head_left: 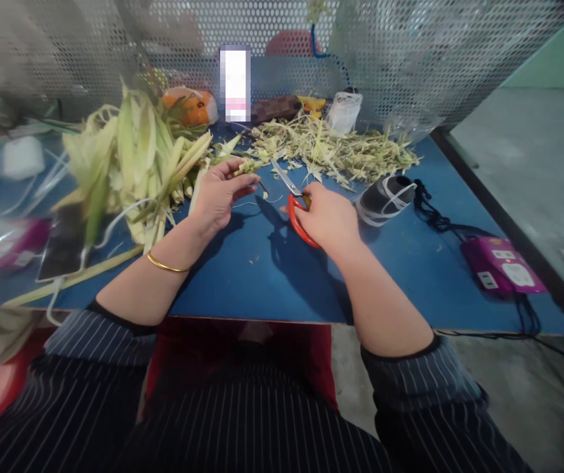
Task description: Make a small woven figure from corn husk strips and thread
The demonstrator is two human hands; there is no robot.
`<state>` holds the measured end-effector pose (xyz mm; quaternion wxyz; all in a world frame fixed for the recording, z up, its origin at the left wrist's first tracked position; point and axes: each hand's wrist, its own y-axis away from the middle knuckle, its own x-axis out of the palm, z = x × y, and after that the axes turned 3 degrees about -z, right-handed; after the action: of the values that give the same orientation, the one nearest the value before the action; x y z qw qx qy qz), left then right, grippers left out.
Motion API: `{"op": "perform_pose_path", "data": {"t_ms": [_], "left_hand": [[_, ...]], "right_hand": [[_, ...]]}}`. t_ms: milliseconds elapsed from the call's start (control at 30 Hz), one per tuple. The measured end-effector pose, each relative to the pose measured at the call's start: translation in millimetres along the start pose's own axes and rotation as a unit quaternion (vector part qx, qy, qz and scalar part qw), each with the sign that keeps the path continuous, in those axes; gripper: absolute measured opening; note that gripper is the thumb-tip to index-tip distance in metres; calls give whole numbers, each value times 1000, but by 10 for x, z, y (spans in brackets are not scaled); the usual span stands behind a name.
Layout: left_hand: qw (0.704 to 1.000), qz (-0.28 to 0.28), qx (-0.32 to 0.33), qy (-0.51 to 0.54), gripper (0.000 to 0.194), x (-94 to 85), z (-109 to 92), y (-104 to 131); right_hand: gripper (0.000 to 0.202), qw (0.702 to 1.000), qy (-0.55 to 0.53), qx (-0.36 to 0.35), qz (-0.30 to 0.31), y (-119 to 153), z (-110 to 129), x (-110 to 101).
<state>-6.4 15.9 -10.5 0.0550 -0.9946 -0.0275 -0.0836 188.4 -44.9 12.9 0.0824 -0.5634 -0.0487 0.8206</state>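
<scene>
Red-handled scissors (303, 223) are in my right hand (331, 213), their blades angled up and left with a gap from my other hand. Between the fingertips and thumb of my left hand (225, 190) is a small pale green bundle of husk (246, 168), with a thin stem hanging below it. A fine thread trails on the table under that hand. To the left lies a large heap of corn husks (134, 144). Beyond the scissors spreads a pile of shredded husk trimmings (341, 151).
A dark spool wound with white cord (385, 200) stands right of my right hand. Farther right is a purple power strip (503, 266) with black cables. A phone (62, 243) with a white cable lies left. A perforated metal screen (370, 59) borders the blue table (262, 282).
</scene>
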Motion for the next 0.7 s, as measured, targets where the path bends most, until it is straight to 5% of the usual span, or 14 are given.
{"op": "perform_pose_path", "data": {"t_ms": [367, 567, 700], "left_hand": [[988, 47, -112, 97, 10, 36, -75, 114], [976, 150, -120, 107, 15, 59, -77, 175], [969, 163, -130, 135, 22, 96, -60, 236]], "right_hand": [[29, 985, 109, -116, 65, 93, 34, 36], [24, 974, -193, -92, -77, 59, 53, -20], [25, 945, -306, -71, -94, 70, 92, 4]]}}
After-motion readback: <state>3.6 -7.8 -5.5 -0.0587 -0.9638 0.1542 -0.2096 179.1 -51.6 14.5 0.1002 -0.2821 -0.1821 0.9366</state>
